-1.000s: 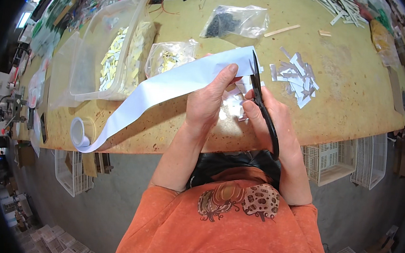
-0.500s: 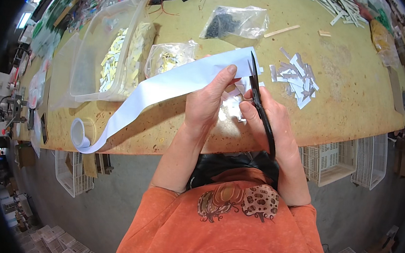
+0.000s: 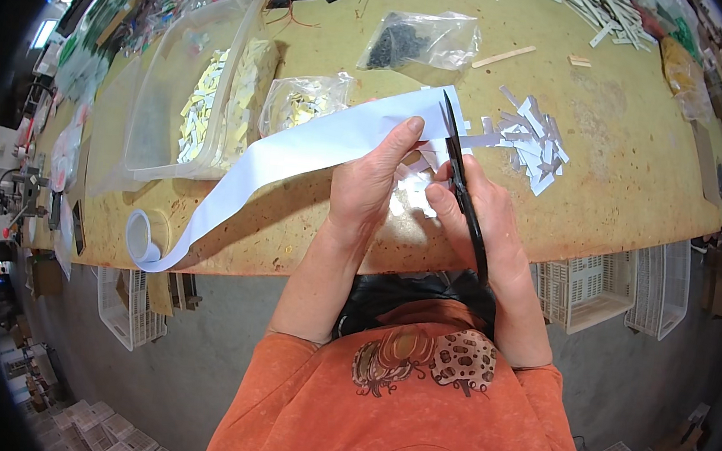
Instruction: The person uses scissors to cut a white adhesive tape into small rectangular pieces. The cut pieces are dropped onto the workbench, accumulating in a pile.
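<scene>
A long white strip [image 3: 299, 146] runs from a roll [image 3: 144, 238] at the table's near left edge up to my hands. My left hand [image 3: 375, 170] pinches the strip near its free end, thumb on top. In my right hand [image 3: 484, 207] are black scissors [image 3: 462, 170], their blades at the strip's end, pointing away from me. One narrow cut piece [image 3: 480, 139] lies just right of the blades. Farther right is a loose pile of cut white and grey strips [image 3: 536, 145]. More white pieces [image 3: 414, 187] lie on the table under and between my hands.
A clear plastic bin [image 3: 150, 118] with yellow and white pieces stands left, beside a small bag [image 3: 303, 103] of similar pieces. Beyond lie a bag of dark bits [image 3: 400, 42] and a wooden stick [image 3: 504, 57]. Crates [image 3: 590, 287] sit below the table edge at right.
A narrow piece has come off the strip's end and now lies between the scissors and the pile. The scissor blades have shifted slightly left over the strip's end.
</scene>
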